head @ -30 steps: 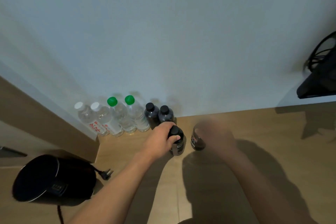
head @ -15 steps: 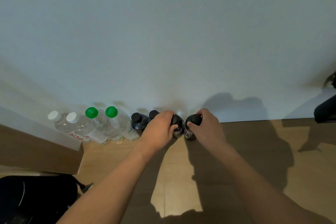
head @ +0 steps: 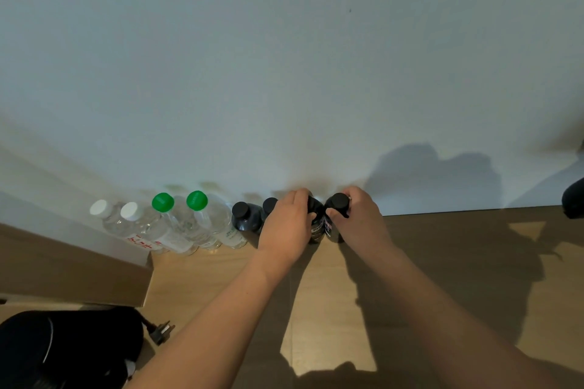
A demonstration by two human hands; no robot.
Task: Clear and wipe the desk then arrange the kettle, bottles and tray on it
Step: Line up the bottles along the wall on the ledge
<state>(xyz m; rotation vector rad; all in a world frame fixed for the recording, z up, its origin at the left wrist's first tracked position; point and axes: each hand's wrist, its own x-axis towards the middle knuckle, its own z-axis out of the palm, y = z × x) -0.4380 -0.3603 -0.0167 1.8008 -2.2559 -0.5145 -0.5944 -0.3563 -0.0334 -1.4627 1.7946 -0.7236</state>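
A row of bottles stands upright along the white wall on the wooden desk (head: 442,262). From the left come two clear bottles with white caps (head: 132,221), two clear bottles with green caps (head: 196,218), then several dark bottles with black caps (head: 245,218). My left hand (head: 289,224) grips a dark bottle (head: 317,229) near its neck. My right hand (head: 360,215) grips the neighbouring dark bottle (head: 335,221) at the right end of the row. Both held bottles stand on the desk, touching each other.
A black kettle (head: 63,347) with its cord and plug (head: 161,330) lies at the lower left. A raised wooden panel (head: 72,271) borders the desk on the left. A dark object (head: 575,202) shows at the right edge.
Both hands have carried their dark bottles back from the middle of the desk to the wall, setting them at the right end of the row. My view has shifted right and closer.
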